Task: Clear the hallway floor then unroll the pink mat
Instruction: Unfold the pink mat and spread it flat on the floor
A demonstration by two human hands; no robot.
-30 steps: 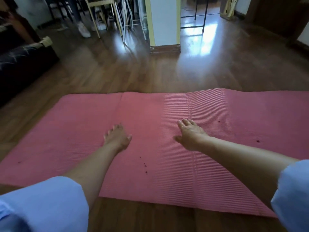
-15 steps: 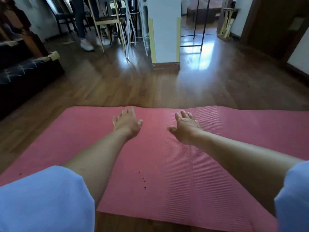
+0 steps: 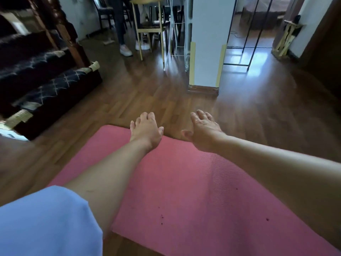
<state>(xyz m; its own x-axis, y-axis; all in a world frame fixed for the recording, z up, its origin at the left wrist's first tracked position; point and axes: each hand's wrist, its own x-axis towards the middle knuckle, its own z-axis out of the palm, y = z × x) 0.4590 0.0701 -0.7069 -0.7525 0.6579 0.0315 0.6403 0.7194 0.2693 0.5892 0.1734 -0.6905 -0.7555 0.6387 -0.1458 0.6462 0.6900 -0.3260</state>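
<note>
Head view: one flat pink mat (image 3: 184,182), two empty hands, left (image 3: 145,131) and right (image 3: 203,133), fingers spread.

Home interior, wooden floor (image 3: 151,93), dark sofa (image 3: 46,89), dining chair (image 3: 149,28)

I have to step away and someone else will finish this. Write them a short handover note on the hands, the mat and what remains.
Left hand: open, empty, held out over the far edge of the pink mat.
Right hand: open, empty, beside it at the same edge.
Mat: unrolled, flat on the wooden floor.
Done: floor around the mat looks clear; mat is rolled out.
Left: at most, smooth or straighten the mat.
</note>
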